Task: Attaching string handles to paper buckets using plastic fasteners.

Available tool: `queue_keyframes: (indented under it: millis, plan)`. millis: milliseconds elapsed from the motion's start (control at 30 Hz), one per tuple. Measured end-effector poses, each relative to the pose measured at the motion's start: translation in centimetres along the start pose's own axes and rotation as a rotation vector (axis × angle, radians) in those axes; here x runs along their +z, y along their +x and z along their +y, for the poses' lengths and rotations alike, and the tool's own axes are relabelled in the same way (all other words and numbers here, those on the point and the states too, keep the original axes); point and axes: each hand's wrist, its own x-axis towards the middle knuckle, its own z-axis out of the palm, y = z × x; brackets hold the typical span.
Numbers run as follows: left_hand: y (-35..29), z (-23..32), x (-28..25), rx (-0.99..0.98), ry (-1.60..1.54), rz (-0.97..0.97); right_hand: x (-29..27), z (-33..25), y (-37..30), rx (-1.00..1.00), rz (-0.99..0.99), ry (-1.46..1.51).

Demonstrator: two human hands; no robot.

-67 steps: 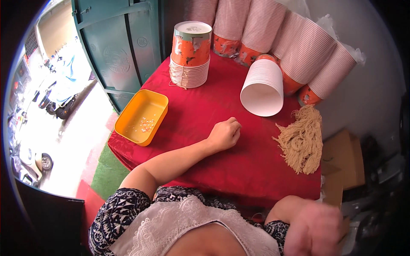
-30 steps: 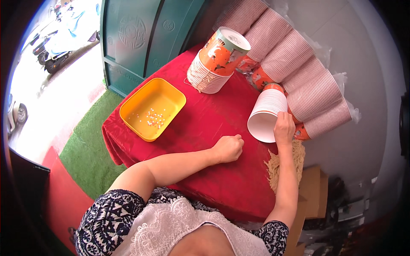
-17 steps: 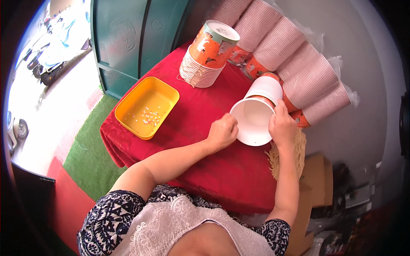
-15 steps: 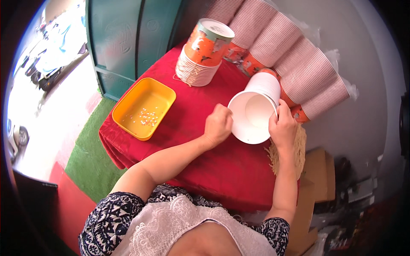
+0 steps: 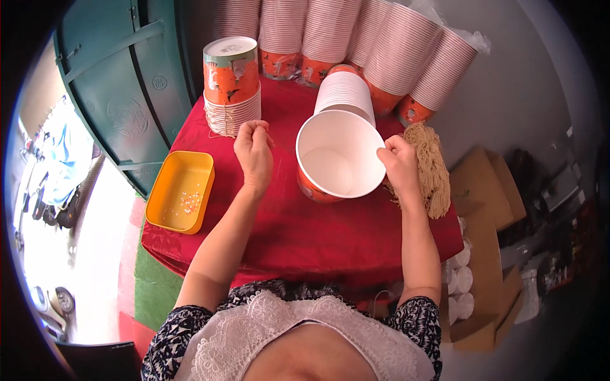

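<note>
While the right hand (image 5: 399, 159) is gripping its rim, the paper cup (image 5: 340, 162) is tilting on the red tablecloth (image 5: 330, 228).
Left hand (image 5: 254, 149) is hovering beside it, fingertips pinched together, contents indiscernible.

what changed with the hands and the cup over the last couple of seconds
The right hand came up from the table edge and gripped the white-lined paper cup, pulling it off the lying stack toward the person. The left hand stayed on the red cloth. Yellow tray unmoved.
</note>
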Motion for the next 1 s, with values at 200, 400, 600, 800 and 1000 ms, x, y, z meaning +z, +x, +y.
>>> queue_keyframes:
  millis: [200,400,600,800,1000]
  plan:
    - [-0.7,5.0,-0.3,0.030,0.161,-0.163,-0.4,-0.1,-1.4,0.204,-0.092,0.247]
    - [-3.2,6.1,-1.9,-0.047,0.250,-0.320,0.0,2.9,-2.3,0.307,-0.140,0.427]
    - [-5.4,8.7,-2.4,0.196,0.608,-0.696,0.3,3.6,-3.3,0.406,-0.183,0.453]
    - [-6.0,10.3,-1.8,0.349,0.648,-0.828,1.3,3.3,-3.3,0.360,-0.172,0.420]
    - [-6.4,11.4,-1.6,0.488,0.704,-0.915,2.3,0.5,-3.8,0.280,-0.172,0.332]
